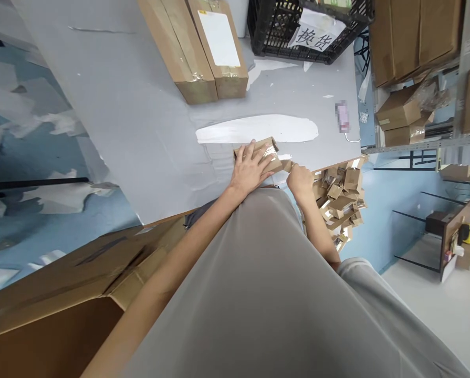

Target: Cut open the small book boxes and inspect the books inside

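Note:
A small brown cardboard box (275,160) lies near the front edge of the grey table, with shiny clear tape on its side. Across its top rests my left hand (247,170), fingers spread and stretched out, pressing on the cardboard. My right hand (300,182) is closed in a fist at the box's right end, gripping a narrow cardboard flap (287,165) that sticks out from it. Whether the flap is still joined to the box I cannot tell. Just behind the box, a long white paper-like patch (258,128) stretches across the tabletop.
Two long taped cartons (197,86) stand at the back of the table (140,115), beside a black plastic crate (266,44). A pinkish, blurred item (342,116) lies at the right. Below are a heap of small boxes (339,202) and a large open carton (101,278).

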`<state>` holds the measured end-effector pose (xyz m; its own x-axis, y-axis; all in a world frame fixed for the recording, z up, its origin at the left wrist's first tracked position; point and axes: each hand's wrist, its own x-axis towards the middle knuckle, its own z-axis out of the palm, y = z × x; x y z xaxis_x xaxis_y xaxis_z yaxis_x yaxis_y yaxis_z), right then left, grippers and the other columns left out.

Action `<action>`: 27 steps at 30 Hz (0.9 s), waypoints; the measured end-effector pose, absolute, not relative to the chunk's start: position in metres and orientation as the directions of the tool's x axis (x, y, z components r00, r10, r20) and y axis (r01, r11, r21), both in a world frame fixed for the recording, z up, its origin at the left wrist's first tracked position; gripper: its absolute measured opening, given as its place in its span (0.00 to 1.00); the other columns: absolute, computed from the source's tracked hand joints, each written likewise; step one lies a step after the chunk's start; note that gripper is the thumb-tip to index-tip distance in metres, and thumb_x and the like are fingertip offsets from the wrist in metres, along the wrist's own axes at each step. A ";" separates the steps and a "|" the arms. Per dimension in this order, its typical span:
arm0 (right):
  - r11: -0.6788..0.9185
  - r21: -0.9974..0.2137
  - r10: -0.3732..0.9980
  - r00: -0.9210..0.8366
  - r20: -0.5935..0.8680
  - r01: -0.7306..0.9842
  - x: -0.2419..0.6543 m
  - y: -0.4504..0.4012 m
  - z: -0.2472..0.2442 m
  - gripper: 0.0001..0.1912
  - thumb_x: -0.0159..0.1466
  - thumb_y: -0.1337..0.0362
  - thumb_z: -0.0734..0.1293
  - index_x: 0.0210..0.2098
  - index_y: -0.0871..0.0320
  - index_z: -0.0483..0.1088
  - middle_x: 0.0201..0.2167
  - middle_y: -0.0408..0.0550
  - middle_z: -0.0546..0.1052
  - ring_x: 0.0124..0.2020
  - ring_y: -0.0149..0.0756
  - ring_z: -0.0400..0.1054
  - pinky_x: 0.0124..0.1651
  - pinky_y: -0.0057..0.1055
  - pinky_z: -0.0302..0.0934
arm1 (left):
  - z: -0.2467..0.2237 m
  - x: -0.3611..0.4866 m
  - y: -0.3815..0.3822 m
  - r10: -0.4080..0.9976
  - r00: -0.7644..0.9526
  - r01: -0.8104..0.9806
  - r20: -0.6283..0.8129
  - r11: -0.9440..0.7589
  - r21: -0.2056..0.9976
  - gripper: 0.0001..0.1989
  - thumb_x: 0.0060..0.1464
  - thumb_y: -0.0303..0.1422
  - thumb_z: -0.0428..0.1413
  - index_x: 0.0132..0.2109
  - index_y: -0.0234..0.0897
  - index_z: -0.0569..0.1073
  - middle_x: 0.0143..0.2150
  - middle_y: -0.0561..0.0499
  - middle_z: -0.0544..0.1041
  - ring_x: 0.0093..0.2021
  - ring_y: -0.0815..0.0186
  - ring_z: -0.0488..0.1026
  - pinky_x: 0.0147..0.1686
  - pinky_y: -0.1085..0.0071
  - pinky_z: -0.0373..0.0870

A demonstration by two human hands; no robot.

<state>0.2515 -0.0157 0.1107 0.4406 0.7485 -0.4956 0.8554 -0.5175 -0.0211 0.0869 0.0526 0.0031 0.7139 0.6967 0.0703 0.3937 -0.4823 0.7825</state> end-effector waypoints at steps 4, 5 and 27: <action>-0.570 0.066 0.674 0.511 -0.533 0.819 0.262 -0.023 0.117 0.19 0.78 0.67 0.61 0.62 0.62 0.78 0.53 0.72 0.86 0.56 0.63 0.83 0.61 0.54 0.73 | 0.007 0.085 0.053 0.689 0.723 0.397 0.048 -0.471 0.788 0.28 0.70 0.46 0.62 0.73 0.51 0.78 0.84 0.44 0.65 0.88 0.34 0.48 0.83 0.25 0.40; -0.562 0.036 0.692 0.493 -0.527 0.826 0.263 -0.024 0.118 0.20 0.79 0.65 0.60 0.64 0.61 0.77 0.52 0.71 0.86 0.56 0.63 0.83 0.61 0.54 0.73 | 0.008 0.084 0.053 0.685 0.727 0.403 0.038 -0.472 0.784 0.28 0.71 0.46 0.62 0.74 0.51 0.78 0.84 0.44 0.65 0.88 0.35 0.48 0.83 0.25 0.39; -0.560 0.040 0.729 0.516 -0.449 0.827 0.415 0.045 -0.052 0.38 0.78 0.61 0.61 0.84 0.68 0.52 0.66 0.75 0.73 0.59 0.57 0.77 0.59 0.44 0.71 | -0.007 0.021 -0.019 0.986 0.023 0.674 -0.167 0.108 0.731 0.33 0.75 0.59 0.51 0.73 0.45 0.74 0.74 0.36 0.78 0.82 0.43 0.64 0.82 0.36 0.53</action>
<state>0.4150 0.0449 -0.0517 0.5158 0.7293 -0.4495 0.8273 -0.5604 0.0400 0.0214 -0.0185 -0.0070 0.0232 0.9858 -0.1666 0.6742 0.1076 0.7307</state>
